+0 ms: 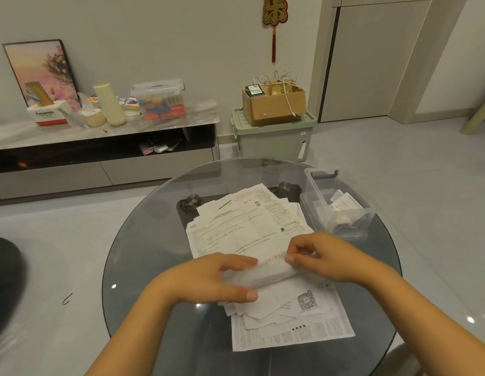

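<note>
Both my hands hold one folded white paper slip (265, 275) over the round glass table (143, 240). My left hand (208, 278) grips its left end between thumb and fingers. My right hand (322, 256) pinches its right end with curled fingers. Beyond the slip lies a spread pile of printed sheets and receipts (244, 223). A second pile, with a QR-code slip (307, 301) on top, lies below my hands near the table's front edge.
A clear plastic box (339, 204) with a few slips inside stands at the table's right. Past the table are a low TV cabinet (100, 147) crowded with items and a green storage bin (273, 139) bearing a cardboard box (273, 104).
</note>
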`<act>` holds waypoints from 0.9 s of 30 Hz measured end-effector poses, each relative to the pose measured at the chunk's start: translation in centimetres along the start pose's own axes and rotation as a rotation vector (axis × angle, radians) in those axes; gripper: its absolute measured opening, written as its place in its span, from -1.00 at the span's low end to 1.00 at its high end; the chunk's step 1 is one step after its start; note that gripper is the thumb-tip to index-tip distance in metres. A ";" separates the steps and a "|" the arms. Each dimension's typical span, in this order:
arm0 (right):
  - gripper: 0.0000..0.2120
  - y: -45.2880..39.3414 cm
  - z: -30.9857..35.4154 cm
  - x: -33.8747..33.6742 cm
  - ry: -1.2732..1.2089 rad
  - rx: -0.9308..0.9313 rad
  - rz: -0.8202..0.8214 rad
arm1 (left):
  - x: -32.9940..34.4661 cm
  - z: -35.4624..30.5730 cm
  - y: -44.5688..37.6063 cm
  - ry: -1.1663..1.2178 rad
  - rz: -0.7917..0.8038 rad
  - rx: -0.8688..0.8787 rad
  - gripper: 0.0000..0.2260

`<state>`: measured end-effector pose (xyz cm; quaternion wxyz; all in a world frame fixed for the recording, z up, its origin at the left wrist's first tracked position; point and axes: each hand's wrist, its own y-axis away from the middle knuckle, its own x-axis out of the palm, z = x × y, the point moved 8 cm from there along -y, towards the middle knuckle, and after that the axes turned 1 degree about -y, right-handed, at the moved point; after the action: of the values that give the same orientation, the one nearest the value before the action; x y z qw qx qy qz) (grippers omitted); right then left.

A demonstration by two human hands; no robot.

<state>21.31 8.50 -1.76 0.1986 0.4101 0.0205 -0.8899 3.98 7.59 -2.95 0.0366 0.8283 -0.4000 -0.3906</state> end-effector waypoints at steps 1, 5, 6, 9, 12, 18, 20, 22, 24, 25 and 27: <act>-0.83 0.0 -0.1 -0.4 -0.015 0.011 -0.032 | -0.3 -0.1 0.2 0.072 -0.001 0.018 -0.51; -0.82 0.0 -0.4 -1.7 -0.152 0.035 -0.134 | -1.4 0.6 0.3 0.336 -0.073 0.022 -0.54; -0.83 -0.1 -0.5 -2.1 -0.205 0.048 -0.175 | -1.7 1.1 0.2 0.377 -0.113 0.001 -0.55; -0.86 -0.3 -1.2 -3.0 -0.353 0.087 -0.304 | -2.4 2.4 -0.1 0.490 -0.240 -0.066 -0.63; -0.74 -0.5 -1.8 -2.8 -0.427 0.139 -0.322 | -3.1 3.1 -0.2 0.611 -0.361 -0.123 -0.76; -0.21 -1.3 -1.7 -1.5 -0.529 0.186 -0.207 | -4.1 4.5 0.2 0.887 -0.539 -0.203 -0.88; -0.23 -1.7 -2.1 -0.7 -0.452 0.201 -0.197 | -4.3 5.0 0.3 0.907 -0.595 -0.229 -0.90; -0.31 -2.1 -2.5 -0.4 -0.383 0.218 -0.247 | -4.2 5.1 0.1 0.906 -0.604 -0.235 -0.86; -0.38 -2.4 -2.5 -0.2 -0.358 0.217 -0.296 | -4.1 5.0 -0.1 0.905 -0.575 -0.221 -0.80; -0.39 -2.5 -2.5 -0.2 -0.349 0.219 -0.317 | -4.1 5.1 -0.2 0.884 -0.564 -0.215 -0.77; -0.36 -2.6 -2.7 -0.3 -0.303 0.235 -0.360 | -4.2 5.4 -0.2 0.803 -0.589 -0.230 -0.68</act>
<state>22.48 11.55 -3.66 -0.0108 0.2823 -0.0403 -0.9584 -1.15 12.04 -4.17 0.1666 0.9813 -0.0584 -0.0767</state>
